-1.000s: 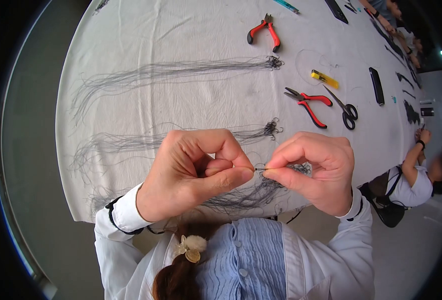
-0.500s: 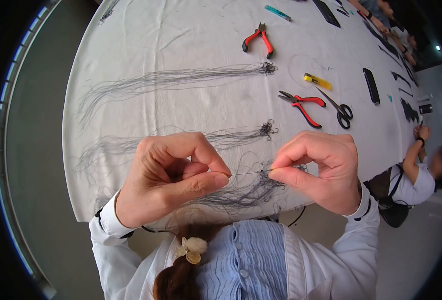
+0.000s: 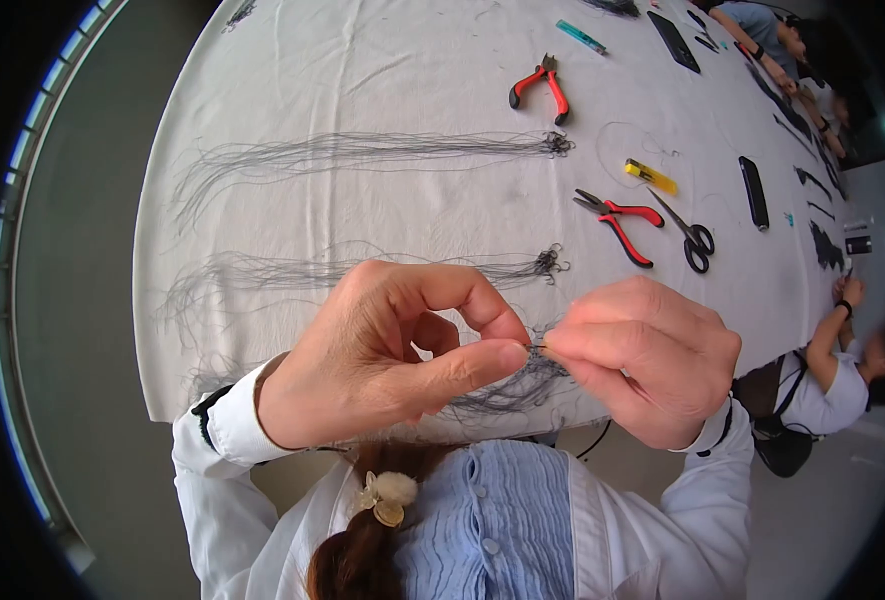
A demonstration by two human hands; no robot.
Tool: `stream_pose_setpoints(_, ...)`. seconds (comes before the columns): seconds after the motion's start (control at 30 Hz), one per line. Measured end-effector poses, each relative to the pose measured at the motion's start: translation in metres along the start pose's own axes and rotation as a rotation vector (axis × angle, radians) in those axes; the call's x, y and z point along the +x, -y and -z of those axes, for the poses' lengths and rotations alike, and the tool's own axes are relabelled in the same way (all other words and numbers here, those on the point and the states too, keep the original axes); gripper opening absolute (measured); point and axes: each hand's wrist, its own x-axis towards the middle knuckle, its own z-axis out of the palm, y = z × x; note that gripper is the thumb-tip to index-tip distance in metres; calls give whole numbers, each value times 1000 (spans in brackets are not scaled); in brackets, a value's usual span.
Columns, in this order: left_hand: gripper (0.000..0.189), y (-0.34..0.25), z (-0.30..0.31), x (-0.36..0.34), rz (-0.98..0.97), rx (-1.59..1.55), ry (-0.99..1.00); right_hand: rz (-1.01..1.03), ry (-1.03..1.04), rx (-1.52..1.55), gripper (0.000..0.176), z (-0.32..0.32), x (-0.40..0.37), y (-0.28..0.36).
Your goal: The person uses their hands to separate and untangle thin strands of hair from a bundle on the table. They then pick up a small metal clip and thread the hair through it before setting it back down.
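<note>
My left hand is closed in a pinch, thumb against index finger, on a thin dark line. Close by, the fingertips of my right hand pinch the dark, wire-like end of that line, which looks like a fish hook; most of it is hidden by the fingers. The fingertips of both hands almost meet. Below and behind them lies a bundle of fine dark lines, partly covered by my hands. Farther up, a second line bundle and a third line bundle stretch across the cloth, dark hooks clustered at their right ends.
On the white tablecloth lie red-handled pliers, red-handled cutters, black scissors, a yellow cutter knife, a teal cutter knife and a black phone. Other people sit along the right side.
My left hand has moved right, its fingertips coming close to my right hand's, so the stretch of line between them is shorter. The right hand has turned slightly, fingers more folded.
</note>
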Motion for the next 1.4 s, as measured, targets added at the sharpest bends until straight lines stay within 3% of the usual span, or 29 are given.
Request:
stream_pose_setpoints(0.03,19,5,-1,4,0,0,3,-1,-1,-2,22,1,-1,-1)
stream_pose_setpoints(0.1,12,15,-2,11,-226,69,-5,51,2,-26,24,1,-2,-2)
stream_pose_setpoints(0.23,5,4,-1,8,-101,177,-10,32,-23,-34,23,-2,-2,3)
stream_pose_setpoints(0.33,8,8,-5,7,-250,260,-48,-68,-2,-1,22,-1,-2,6)
stream_pose_setpoints(0.4,11,9,-6,7,-512,466,-119,-174,61,91,18,0,-2,6)
stream_pose_setpoints(0.43,11,11,-8,7,-510,467,-116,-177,58,92,18,1,-1,6)
stream_pose_setpoints(0.5,15,15,-11,9,-760,693,-241,-342,127,276,11,3,1,5)
stream_pose_setpoints(0.53,15,16,-11,8,-760,694,-236,-344,123,276,11,2,1,5)
stream_pose_setpoints(0.6,20,18,-9,8,-965,986,-287,-704,180,680,5,1,1,4)
stream_pose_setpoints(0.63,23,23,-8,13,-1127,1093,-323,-704,175,680,5,1,1,2)
stream_pose_setpoints(0.7,21,22,-7,12,-1110,1085,-311,-928,231,1079,5,3,1,-2)
stream_pose_setpoints(0.77,19,20,-7,10,-1090,1075,-304,-920,230,1060,6,5,0,-3)
stream_pose_setpoints(0.83,14,16,-7,8,-790,752,-253,-914,230,1043,6,6,0,-4)
stream_pose_setpoints(0.87,14,14,-7,7,-790,752,-252,-902,231,1020,6,6,-1,-4)
stream_pose_setpoints(0.93,11,11,-6,5,-602,629,-200,-891,233,998,6,5,-1,-4)
stream_pose_setpoints(1.07,11,15,-1,4,-567,564,-199,-890,223,878,5,5,0,-2)
stream_pose_setpoints(1.13,12,11,2,-1,-439,576,-210,-871,217,827,5,5,0,-3)
stream_pose_setpoints(1.2,12,4,7,-7,-368,571,-202,-669,164,620,5,4,-1,-4)
stream_pose_setpoints(1.23,13,2,11,-11,-296,565,-192,-668,164,618,5,5,-1,-6)
stream_pose_setpoints(1.3,11,4,22,-23,-319,528,-195,-357,155,290,8,9,0,-13)
stream_pose_setpoints(1.4,14,10,44,-47,-441,419,-233,-269,185,106,10,24,5,-22)
